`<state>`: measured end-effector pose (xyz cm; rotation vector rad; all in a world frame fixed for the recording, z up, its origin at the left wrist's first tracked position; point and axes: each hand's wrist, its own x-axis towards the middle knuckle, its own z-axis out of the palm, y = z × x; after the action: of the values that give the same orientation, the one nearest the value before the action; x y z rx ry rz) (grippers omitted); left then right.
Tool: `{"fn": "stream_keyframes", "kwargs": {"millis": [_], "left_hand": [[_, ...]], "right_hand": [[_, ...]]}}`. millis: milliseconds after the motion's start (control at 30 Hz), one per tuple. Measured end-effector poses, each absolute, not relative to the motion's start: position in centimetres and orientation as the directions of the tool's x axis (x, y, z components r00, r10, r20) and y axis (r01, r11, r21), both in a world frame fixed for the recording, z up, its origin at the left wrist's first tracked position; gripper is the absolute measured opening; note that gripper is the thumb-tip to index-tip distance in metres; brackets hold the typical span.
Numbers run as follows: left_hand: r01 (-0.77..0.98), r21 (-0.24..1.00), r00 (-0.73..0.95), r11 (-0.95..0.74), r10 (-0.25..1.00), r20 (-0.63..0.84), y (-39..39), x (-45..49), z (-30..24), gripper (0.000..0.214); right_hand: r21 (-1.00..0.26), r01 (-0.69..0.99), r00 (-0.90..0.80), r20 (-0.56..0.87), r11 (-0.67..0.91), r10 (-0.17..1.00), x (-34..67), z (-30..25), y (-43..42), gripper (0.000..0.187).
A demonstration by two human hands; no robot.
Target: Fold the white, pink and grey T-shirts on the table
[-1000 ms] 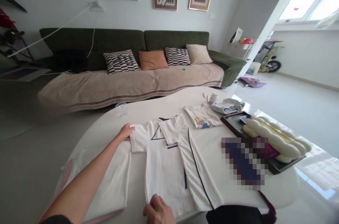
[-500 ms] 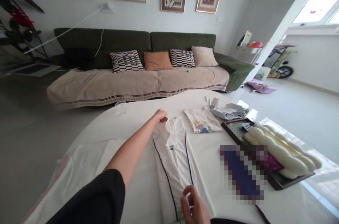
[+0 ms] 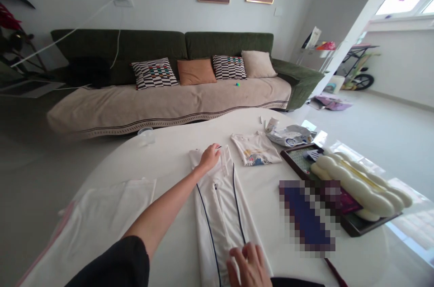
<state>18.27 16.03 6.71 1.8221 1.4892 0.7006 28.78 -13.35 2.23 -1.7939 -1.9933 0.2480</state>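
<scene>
A long white garment (image 3: 225, 214) with dark piping down both sides lies lengthwise in front of me; whether it is a top or trousers I cannot tell. My left hand (image 3: 210, 157) reaches to its far end, fingers closed on the fabric near the upper edge. Over the near part is my right hand (image 3: 250, 265), its fingers loosely bent and apart, holding nothing I can see. A folded white T-shirt (image 3: 255, 148) with a printed picture rests just beyond, to the right. Another white cloth piece (image 3: 111, 210) with a pink edge is spread at the left.
The white table (image 3: 174, 142) carries a clear cup (image 3: 147, 135), a crumpled plastic package (image 3: 291, 136) and a dark tray (image 3: 294, 165) with a puffy cream object (image 3: 359, 185). A blurred-out blue item (image 3: 307, 219) lies beside the tray. Beyond stands a green sofa (image 3: 230, 43).
My left hand has moved right and a little nearer along the garment's far end, and that end now lies flatter. My right hand stays over the near part, its fingers slightly more spread.
</scene>
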Motion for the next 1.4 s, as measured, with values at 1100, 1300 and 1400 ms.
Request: {"fn": "stream_keyframes", "kwargs": {"millis": [1100, 1300, 1400], "left_hand": [[0.917, 0.389, 0.180, -0.088, 0.962, -0.207, 11.7, 14.4, 5.8, 0.102], [0.878, 0.388, 0.309, -0.280, 0.951, -0.014, 5.3, 14.4, 7.6, 0.082], [0.772, 0.458, 0.509, -0.441, 0.861, -0.028, -2.0, 11.4, 6.2, 0.060]], "right_hand": [[-0.308, 0.945, -0.080, 0.102, 0.108, 0.992, 20.4, 2.6, -13.3, 0.069], [-0.298, 0.947, -0.089, 0.107, 0.117, 0.990, 20.5, 2.4, -13.3, 0.069], [-0.326, 0.936, -0.103, 0.102, 0.131, 0.989, 20.4, 2.1, -13.3, 0.068]]}}
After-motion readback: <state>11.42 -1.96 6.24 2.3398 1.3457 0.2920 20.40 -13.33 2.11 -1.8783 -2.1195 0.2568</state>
